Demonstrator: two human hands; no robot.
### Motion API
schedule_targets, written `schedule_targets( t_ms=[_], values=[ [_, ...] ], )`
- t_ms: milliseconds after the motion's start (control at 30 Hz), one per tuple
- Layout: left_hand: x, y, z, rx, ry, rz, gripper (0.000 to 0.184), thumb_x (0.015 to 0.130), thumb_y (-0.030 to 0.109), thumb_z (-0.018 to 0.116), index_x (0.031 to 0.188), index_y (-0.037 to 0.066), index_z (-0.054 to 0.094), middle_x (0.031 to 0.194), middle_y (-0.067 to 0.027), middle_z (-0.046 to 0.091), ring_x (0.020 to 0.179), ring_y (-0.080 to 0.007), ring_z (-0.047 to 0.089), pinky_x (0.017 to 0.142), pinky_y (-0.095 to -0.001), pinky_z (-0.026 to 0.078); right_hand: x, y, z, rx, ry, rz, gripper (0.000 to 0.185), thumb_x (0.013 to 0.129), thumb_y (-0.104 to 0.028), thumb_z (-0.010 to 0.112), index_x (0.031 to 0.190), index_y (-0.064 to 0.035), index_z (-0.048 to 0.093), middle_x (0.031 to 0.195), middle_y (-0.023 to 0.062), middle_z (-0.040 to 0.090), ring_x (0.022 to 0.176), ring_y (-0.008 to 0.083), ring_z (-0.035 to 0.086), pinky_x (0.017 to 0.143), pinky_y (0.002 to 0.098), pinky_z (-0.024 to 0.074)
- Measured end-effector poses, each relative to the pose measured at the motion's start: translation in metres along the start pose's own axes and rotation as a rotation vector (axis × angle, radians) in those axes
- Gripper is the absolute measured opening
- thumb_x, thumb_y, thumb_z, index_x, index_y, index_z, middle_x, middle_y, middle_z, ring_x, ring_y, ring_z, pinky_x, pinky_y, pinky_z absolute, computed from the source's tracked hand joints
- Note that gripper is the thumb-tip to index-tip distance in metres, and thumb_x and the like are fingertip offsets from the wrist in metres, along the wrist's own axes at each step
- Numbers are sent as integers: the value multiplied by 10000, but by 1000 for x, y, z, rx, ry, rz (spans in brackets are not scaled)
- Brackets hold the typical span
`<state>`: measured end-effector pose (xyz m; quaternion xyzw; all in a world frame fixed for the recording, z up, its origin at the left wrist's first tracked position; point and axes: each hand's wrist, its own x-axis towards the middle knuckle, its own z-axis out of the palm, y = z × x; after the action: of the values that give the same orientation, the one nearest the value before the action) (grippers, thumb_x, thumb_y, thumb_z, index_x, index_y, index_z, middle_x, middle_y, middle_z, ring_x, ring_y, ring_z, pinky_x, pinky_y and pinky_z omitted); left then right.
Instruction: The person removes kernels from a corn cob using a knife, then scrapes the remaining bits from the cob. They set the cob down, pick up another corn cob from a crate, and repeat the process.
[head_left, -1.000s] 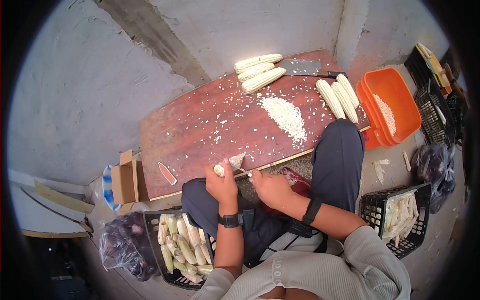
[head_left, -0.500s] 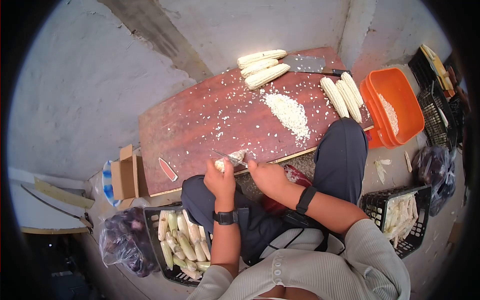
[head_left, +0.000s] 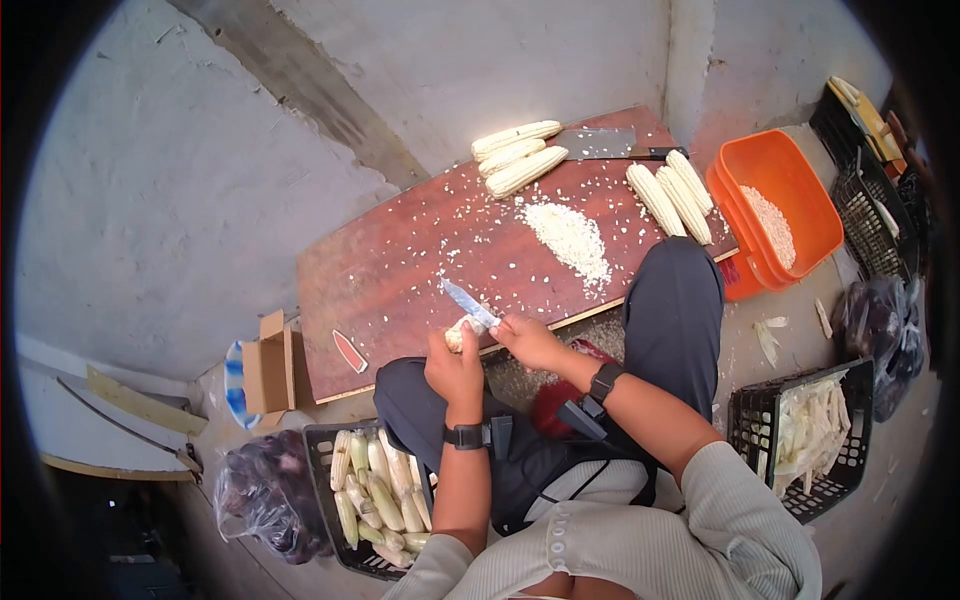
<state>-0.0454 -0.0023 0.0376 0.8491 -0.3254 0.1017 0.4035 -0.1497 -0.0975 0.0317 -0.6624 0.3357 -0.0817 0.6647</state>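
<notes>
My left hand is closed around a short piece of corn cob at the near edge of the red-brown board. My right hand grips a small knife, its blade flat over the cob and pointing up and left. Loose white kernels lie in a pile on the board, with more scattered round it. Beyond them rest several whole white cobs, in a left group and a right group.
A cleaver lies at the board's back. An orange bucket with kernels stands right. Black crates hold unshelled corn at lower left and husks at lower right. A cardboard box and a red-white blade-shaped object are left.
The knife has turned so its blade shows broad side up over the cob. Both hands keep their hold, and the whole view has shifted slightly.
</notes>
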Motion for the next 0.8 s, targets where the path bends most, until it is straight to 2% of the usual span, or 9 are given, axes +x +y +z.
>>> schedule_targets(
  t_ms=[100, 200, 300, 400, 600, 700, 800],
  values=[
    [3, 5, -5, 91, 3, -27, 353, 823, 371, 666, 799, 33, 568, 680, -159, 631, 615, -333, 626, 559, -401, 469, 5, 17, 11, -230, 347, -314, 273, 946, -278, 464, 874, -21, 524, 729, 192, 622, 635, 367, 619, 563, 468, 476],
    [5, 6, -7, 135, 10, -27, 357, 819, 373, 671, 790, 33, 566, 665, -157, 624, 602, -336, 620, 552, -402, 466, -18, 6, 2, -561, 299, -309, 243, 946, -253, 458, 889, -23, 512, 716, 177, 621, 630, 347, 629, 546, 464, 481],
    [7, 3, -4, 143, 34, -29, 361, 814, 375, 676, 776, 34, 564, 654, -157, 620, 596, -341, 619, 546, -405, 465, -30, 9, 6, -787, 257, -412, 194, 932, -215, 481, 876, -30, 494, 673, 174, 614, 619, 347, 631, 551, 450, 495],
    [11, 4, 0, 108, 46, -6, 353, 812, 367, 678, 762, 36, 563, 650, -158, 620, 595, -343, 621, 541, -406, 465, -27, 14, 10, -854, 231, -370, 128, 890, -150, 470, 871, -26, 495, 730, 174, 629, 644, 341, 638, 547, 446, 499],
    [14, -12, 6, 113, -20, 36, 302, 803, 330, 663, 771, 43, 575, 631, -179, 605, 583, -377, 607, 528, -435, 459, -10, 2, 9, -915, 233, -361, 100, 854, -122, 473, 846, -26, 499, 680, 134, 629, 612, 313, 643, 502, 427, 498],
    [18, -16, 6, 141, -42, 27, 278, 809, 300, 667, 757, 46, 567, 625, -170, 613, 577, -358, 618, 526, -414, 463, 1, 9, 11, -999, 320, -485, 74, 786, -109, 535, 808, -53, 492, 660, 121, 632, 566, 240, 652, 438, 353, 497],
    [19, -12, 6, 178, -45, 17, 280, 807, 294, 668, 743, 43, 562, 619, -168, 606, 564, -349, 614, 522, -409, 461, 7, 9, 13, -919, 318, -456, 113, 838, -148, 529, 827, -40, 500, 648, 132, 619, 570, 289, 643, 476, 399, 502]
  ],
)
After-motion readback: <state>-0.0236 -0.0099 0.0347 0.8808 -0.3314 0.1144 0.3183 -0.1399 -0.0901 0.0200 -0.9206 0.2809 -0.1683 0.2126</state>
